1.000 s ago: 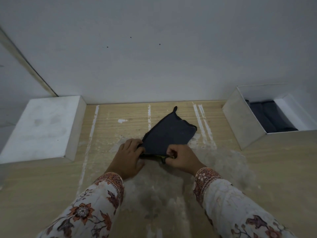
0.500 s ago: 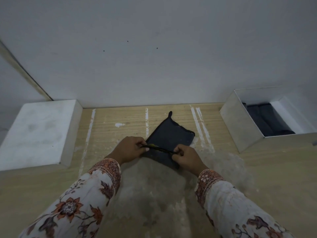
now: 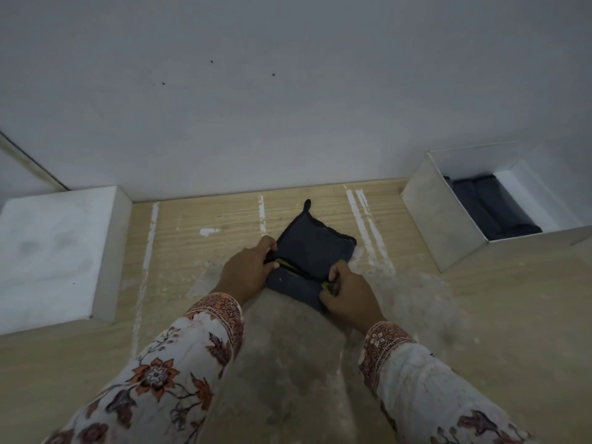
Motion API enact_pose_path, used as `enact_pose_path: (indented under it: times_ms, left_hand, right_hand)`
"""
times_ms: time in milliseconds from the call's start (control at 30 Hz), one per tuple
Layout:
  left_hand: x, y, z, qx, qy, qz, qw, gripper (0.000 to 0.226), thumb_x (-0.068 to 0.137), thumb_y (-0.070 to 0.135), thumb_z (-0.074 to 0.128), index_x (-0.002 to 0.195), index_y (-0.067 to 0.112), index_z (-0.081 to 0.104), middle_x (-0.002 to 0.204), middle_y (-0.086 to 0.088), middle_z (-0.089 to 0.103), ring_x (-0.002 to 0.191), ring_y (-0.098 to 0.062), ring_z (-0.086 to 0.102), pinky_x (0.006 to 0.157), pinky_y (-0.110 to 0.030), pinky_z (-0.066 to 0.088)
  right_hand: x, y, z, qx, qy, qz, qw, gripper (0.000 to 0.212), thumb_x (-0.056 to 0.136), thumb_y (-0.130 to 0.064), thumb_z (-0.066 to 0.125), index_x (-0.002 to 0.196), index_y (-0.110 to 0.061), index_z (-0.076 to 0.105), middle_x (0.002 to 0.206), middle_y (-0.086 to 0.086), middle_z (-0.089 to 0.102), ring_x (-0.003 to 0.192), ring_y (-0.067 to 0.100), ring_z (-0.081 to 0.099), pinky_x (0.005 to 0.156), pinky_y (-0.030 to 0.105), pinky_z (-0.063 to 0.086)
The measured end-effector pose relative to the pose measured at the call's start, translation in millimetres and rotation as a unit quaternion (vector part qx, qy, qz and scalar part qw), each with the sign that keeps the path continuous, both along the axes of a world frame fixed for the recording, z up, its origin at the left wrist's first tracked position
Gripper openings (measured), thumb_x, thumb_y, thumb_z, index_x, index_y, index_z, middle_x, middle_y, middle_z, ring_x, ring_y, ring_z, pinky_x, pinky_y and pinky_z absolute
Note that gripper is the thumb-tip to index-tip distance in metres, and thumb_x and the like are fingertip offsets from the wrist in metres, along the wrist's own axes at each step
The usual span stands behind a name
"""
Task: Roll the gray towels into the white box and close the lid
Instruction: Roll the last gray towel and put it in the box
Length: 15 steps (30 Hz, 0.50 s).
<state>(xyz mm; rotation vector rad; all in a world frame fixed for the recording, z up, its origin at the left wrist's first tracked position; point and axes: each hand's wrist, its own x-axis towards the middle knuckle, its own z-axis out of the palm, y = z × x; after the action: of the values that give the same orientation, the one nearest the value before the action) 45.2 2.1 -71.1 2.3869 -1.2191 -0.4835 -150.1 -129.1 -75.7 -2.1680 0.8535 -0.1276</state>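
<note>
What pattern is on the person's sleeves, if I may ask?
White fabric with orange-brown flowers and patterned cuffs, seen on the left sleeve in the head view.

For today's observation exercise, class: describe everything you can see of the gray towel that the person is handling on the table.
The gray towel is a small dark gray cloth, terry-like, with a hanging loop at its far corner. It lies flat on the wooden table, turned diamond-wise, its near part folded over. A thin yellowish strip shows along the fold. The left hand pinches the fold's left end and the right hand its right end. It sits between the white lid and the open white box, touching neither.
</note>
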Motion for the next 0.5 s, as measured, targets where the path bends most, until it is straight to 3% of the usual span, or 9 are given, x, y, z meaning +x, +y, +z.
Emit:
enact_pose_path:
  times_ms: [133, 267, 367, 433, 500]
  left_hand:
    - [-3, 3, -3, -0.034, -0.102, 0.003, 0.994, 0.025, 0.084, 0.032, 0.065, 0.099, 0.022, 0.048, 0.095, 0.001, 0.051, 0.083, -0.017, 0.049, 0.062, -0.032, 0.045]
    - [-9, 9, -8, -0.065, -0.195, -0.075, 0.976, 0.018, 0.078, 0.015, 0.073, 0.078, 0.014, 0.055, 0.080, -0.004, 0.053, 0.070, -0.023, 0.053, 0.055, -0.033, 0.043]
    - [-9, 20, -14, -0.077, -0.205, -0.138, 0.966, 0.014, 0.088, 0.029, 0.063, 0.088, 0.015, 0.062, 0.087, -0.003, 0.059, 0.077, -0.022, 0.056, 0.064, -0.033, 0.046]
    - [-4, 30, -18, -0.051, -0.219, -0.174, 0.959, 0.029, 0.088, 0.044, 0.056, 0.101, 0.018, 0.063, 0.098, 0.001, 0.060, 0.087, -0.019, 0.054, 0.073, -0.031, 0.045]
    - [0, 38, -17, -0.019, -0.244, -0.195, 0.950, 0.039, 0.083, 0.045, 0.055, 0.112, 0.020, 0.062, 0.109, 0.001, 0.060, 0.097, -0.020, 0.054, 0.080, -0.032, 0.044]
  right_hand:
    - [0, 10, 3, -0.137, 0.009, 0.024, 0.990, 0.021, 0.076, -0.016, 0.059, 0.083, -0.018, 0.040, 0.069, -0.001, 0.046, 0.056, 0.017, 0.042, 0.049, 0.031, 0.032]
    - [6, 23, 5, -0.233, -0.008, 0.121, 0.965, 0.011, 0.073, -0.016, 0.055, 0.084, -0.016, 0.053, 0.085, 0.001, 0.048, 0.076, 0.018, 0.044, 0.059, 0.029, 0.036]
    - [5, 27, -2, -0.249, -0.002, 0.147, 0.957, 0.022, 0.078, -0.035, 0.058, 0.089, -0.016, 0.058, 0.087, 0.002, 0.051, 0.080, 0.017, 0.045, 0.065, 0.030, 0.040]
    - [2, 26, -6, -0.263, 0.013, 0.150, 0.953, 0.031, 0.079, -0.044, 0.060, 0.095, -0.017, 0.059, 0.091, 0.002, 0.053, 0.083, 0.018, 0.047, 0.068, 0.029, 0.041]
    - [0, 26, -6, -0.279, 0.020, 0.139, 0.950, 0.029, 0.080, -0.042, 0.059, 0.096, -0.017, 0.060, 0.092, 0.002, 0.055, 0.083, 0.019, 0.050, 0.068, 0.028, 0.042]
